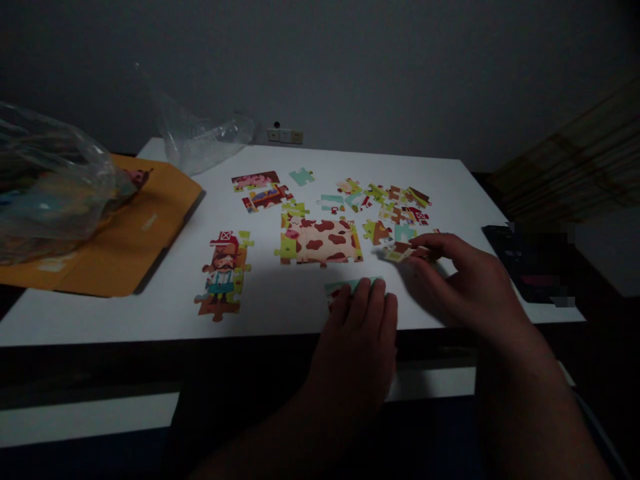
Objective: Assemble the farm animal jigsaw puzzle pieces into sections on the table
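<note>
My left hand (361,333) rests near the front edge of the white table (280,307), its fingers curled over a teal puzzle piece (341,288). My right hand (467,280) pinches a small red and yellow puzzle piece (400,251) just right of the joined cow section (320,241). A finished farmer figure (223,273) lies to the left. Loose pieces (395,203) are scattered behind my right hand. Two joined bits with a pig and a red shape (260,189) sit further back, with a single teal piece (302,176) beside them.
An orange envelope (130,233) lies at the table's left, with crumpled clear plastic bags (50,180) on and behind it (200,140). A dark flat object (530,263) sits at the right edge. Wall sockets (285,135) are behind the table.
</note>
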The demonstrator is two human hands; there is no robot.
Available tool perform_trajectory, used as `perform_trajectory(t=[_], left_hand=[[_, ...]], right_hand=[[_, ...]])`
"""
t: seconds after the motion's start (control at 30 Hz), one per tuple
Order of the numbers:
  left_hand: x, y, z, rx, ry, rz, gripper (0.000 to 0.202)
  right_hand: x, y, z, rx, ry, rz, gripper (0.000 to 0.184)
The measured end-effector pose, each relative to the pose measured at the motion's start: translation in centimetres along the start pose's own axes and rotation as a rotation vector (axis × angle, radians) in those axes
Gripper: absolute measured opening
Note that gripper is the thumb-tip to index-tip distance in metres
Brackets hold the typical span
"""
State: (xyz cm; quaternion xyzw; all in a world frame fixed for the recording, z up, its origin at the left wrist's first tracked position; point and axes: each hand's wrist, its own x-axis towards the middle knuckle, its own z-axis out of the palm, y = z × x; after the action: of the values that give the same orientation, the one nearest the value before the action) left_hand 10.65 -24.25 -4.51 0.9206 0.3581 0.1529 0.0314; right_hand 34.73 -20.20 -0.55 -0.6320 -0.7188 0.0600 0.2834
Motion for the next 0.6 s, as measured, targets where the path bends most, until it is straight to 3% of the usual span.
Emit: perform_trajectory(t=[0.13, 0.3, 0.37, 0.43, 0.6], left_hand=[[2.3, 1.4, 0.5, -0.007, 0.002, 0.021, 0.062], [3.1, 1.8, 0.3, -0.028, 0.065, 0.146, 0.056], [2.0, 0.7, -0.2, -0.125, 0.1, 0.257, 0.039], [0.5, -1.3, -0.8, -0.217, 0.15, 0.266, 0.024], [-2.4, -7.1, -2.6, -0.13, 0.224, -0.036, 0.015]], right_hand=[[0.2, -1.4, -0.9, 0.161, 0.151, 0.037, 0.039], [1.1, -4.4, -0.1, 0.277, 0.07, 0.07, 0.031], [1.4, -5.3, 1.1, 0.32, -0.006, 0.086, 0.03], [1.7, -5.8, 2.7, 0.374, -0.115, 0.099, 0.032], [2.0, -6.3, 5.0, 0.372, -0.251, 0.125, 0.034]])
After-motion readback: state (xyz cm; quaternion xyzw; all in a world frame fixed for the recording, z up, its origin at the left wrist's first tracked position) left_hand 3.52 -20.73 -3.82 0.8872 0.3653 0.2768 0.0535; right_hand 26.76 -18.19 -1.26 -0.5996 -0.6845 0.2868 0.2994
